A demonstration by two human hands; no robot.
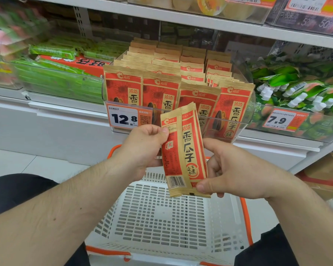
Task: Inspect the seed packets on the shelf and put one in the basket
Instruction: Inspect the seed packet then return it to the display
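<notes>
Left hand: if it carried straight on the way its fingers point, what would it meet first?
The left hand points up and right, gripping the held seed packet. Beyond it, probably the clear bin of shelved packets; depth is unclear.

The scene is bright and evenly lit, with soft white light that appears to come from overhead; shadows are faint, only a mild darkening under the upper shelf and beneath the forearms. The held seed packet is sharp, its print readable, as are the price tag and the white basket. The left edge is heavily smeared, the green packs there blurred. The wide lens bends the shelf lines toward the corners. Slight glare streaks the clear plastic bin front, and the top-right packaging looks soft.
</notes>
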